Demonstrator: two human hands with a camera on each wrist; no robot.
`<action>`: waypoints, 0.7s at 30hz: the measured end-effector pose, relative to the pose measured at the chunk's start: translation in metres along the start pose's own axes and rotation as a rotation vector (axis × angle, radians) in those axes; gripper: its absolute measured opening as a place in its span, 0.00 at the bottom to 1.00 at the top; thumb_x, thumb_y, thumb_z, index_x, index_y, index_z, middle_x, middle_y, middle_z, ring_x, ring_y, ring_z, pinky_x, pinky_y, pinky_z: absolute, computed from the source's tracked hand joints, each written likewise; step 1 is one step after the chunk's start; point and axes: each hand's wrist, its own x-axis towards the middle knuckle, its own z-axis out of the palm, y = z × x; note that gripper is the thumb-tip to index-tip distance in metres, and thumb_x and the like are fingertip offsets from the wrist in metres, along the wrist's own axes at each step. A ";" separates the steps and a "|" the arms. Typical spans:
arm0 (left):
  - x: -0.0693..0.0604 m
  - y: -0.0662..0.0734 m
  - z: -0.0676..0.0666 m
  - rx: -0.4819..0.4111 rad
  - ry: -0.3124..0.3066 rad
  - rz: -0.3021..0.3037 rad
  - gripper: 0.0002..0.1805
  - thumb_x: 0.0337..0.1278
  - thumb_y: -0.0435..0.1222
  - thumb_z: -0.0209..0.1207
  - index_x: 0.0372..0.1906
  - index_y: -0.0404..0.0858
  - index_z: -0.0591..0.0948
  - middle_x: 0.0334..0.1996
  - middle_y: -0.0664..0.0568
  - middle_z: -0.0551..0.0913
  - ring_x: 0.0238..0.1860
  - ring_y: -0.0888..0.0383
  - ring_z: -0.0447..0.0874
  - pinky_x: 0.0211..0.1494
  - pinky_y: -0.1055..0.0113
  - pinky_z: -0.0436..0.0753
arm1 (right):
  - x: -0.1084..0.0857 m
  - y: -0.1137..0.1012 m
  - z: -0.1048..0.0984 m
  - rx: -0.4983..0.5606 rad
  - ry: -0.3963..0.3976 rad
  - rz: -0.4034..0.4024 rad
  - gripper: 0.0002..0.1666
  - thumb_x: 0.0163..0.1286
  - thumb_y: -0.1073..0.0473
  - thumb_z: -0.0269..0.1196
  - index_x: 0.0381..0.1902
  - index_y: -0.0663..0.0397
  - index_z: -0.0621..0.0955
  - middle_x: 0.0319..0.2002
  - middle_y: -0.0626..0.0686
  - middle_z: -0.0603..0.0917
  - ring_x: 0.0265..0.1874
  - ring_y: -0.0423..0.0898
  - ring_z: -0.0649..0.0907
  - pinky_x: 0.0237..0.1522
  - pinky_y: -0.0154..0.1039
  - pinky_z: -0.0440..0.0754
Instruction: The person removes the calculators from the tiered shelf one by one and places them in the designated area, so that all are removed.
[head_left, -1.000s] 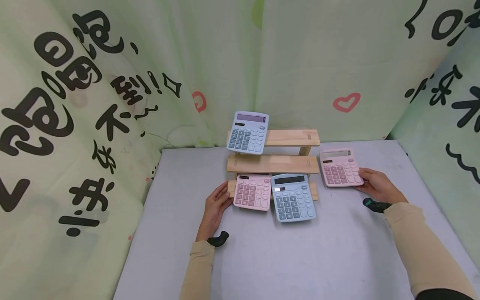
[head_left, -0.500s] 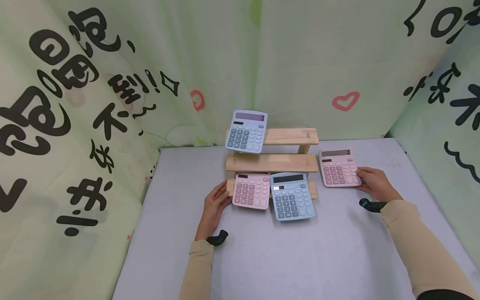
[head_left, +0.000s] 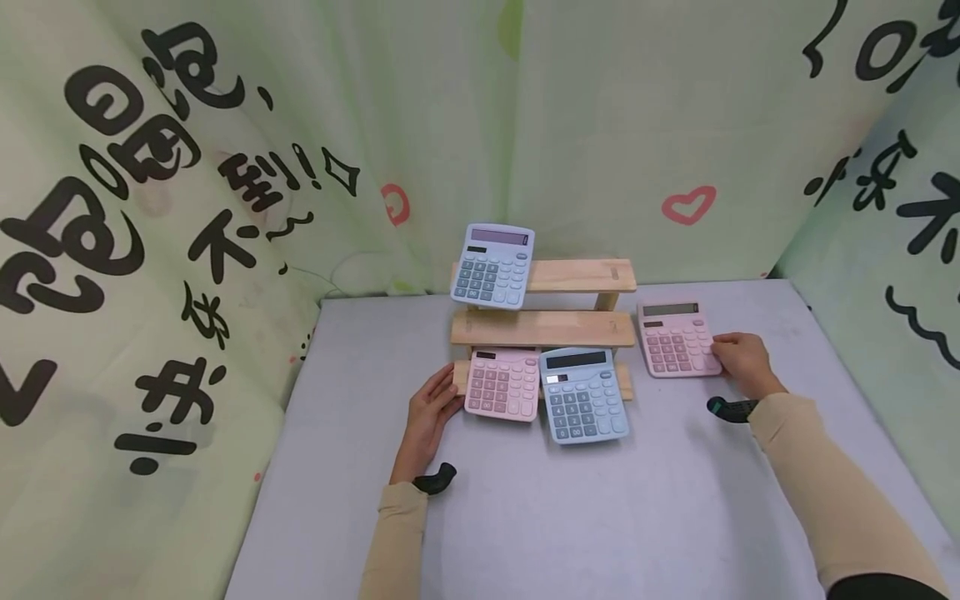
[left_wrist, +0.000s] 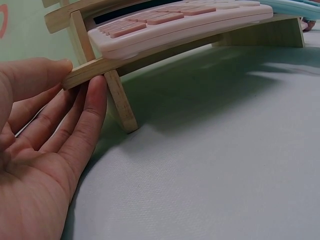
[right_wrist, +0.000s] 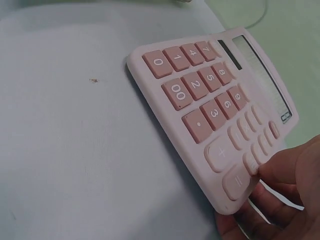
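A three-tier wooden rack (head_left: 543, 328) stands toward the back of the table. My left hand (head_left: 429, 418) pinches the left end of its lowest slat, thumb on top and fingers beneath, as the left wrist view shows. On that slat lean a pink calculator (head_left: 502, 383) and, to its right, a blue calculator (head_left: 585, 396). Another blue calculator (head_left: 493, 265) leans at the left of the top tier. Right of the rack, my right hand (head_left: 742, 364) holds a second pink calculator (right_wrist: 210, 120) by its right edge, thumb by the keys, other fingers under it, partly hidden.
The middle slat (head_left: 543, 328) bears no calculator. A white-covered table (head_left: 570, 525) extends in front of the rack. Behind and at both sides hangs a pale green curtain (head_left: 600, 125) with black lettering and red hearts.
My right wrist has shifted slightly left, while the pink calculator in that hand stays nearly in place. The left hand and the rack have not visibly moved.
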 end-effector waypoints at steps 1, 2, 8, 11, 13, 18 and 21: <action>0.000 -0.001 0.000 -0.001 -0.001 -0.002 0.29 0.75 0.30 0.57 0.77 0.43 0.70 0.77 0.42 0.69 0.68 0.56 0.77 0.60 0.71 0.86 | 0.000 0.000 0.001 -0.011 0.005 0.004 0.33 0.85 0.56 0.43 0.77 0.75 0.60 0.74 0.75 0.63 0.62 0.63 0.71 0.69 0.54 0.78; -0.001 -0.001 0.000 -0.002 -0.001 -0.004 0.29 0.75 0.30 0.57 0.77 0.42 0.70 0.77 0.42 0.69 0.68 0.56 0.77 0.61 0.71 0.86 | 0.000 0.000 0.001 -0.020 0.010 0.007 0.32 0.85 0.57 0.43 0.76 0.75 0.61 0.73 0.75 0.64 0.62 0.63 0.71 0.71 0.56 0.76; -0.001 0.000 0.002 0.001 -0.012 -0.003 0.29 0.76 0.30 0.57 0.77 0.43 0.70 0.77 0.42 0.69 0.69 0.55 0.76 0.62 0.70 0.85 | -0.001 0.001 -0.001 -0.082 0.030 -0.011 0.32 0.83 0.58 0.43 0.74 0.77 0.63 0.72 0.76 0.65 0.61 0.65 0.72 0.71 0.59 0.75; 0.001 0.001 0.002 0.000 -0.017 0.004 0.29 0.76 0.30 0.57 0.77 0.43 0.70 0.76 0.42 0.70 0.69 0.55 0.76 0.61 0.70 0.85 | 0.000 0.002 -0.002 -0.092 0.027 -0.016 0.32 0.83 0.57 0.43 0.74 0.77 0.63 0.72 0.76 0.65 0.62 0.65 0.71 0.72 0.60 0.74; 0.001 0.002 0.002 -0.002 -0.017 0.004 0.29 0.76 0.30 0.57 0.77 0.43 0.71 0.76 0.42 0.70 0.68 0.55 0.76 0.61 0.70 0.85 | -0.001 0.002 -0.002 -0.090 0.019 -0.013 0.33 0.83 0.57 0.44 0.75 0.77 0.63 0.72 0.76 0.64 0.62 0.65 0.71 0.72 0.61 0.74; -0.001 0.002 0.001 0.012 -0.016 -0.004 0.29 0.76 0.30 0.57 0.77 0.43 0.70 0.77 0.42 0.70 0.69 0.54 0.76 0.61 0.71 0.85 | -0.002 0.001 0.000 -0.120 0.007 -0.026 0.33 0.82 0.58 0.45 0.74 0.78 0.62 0.72 0.77 0.64 0.61 0.66 0.70 0.72 0.62 0.73; -0.001 0.001 0.000 0.014 -0.013 -0.004 0.29 0.76 0.30 0.57 0.77 0.43 0.70 0.77 0.43 0.69 0.70 0.54 0.76 0.62 0.70 0.85 | -0.004 0.000 0.001 -0.163 0.008 -0.059 0.33 0.81 0.58 0.45 0.73 0.79 0.62 0.71 0.78 0.64 0.61 0.68 0.69 0.72 0.65 0.72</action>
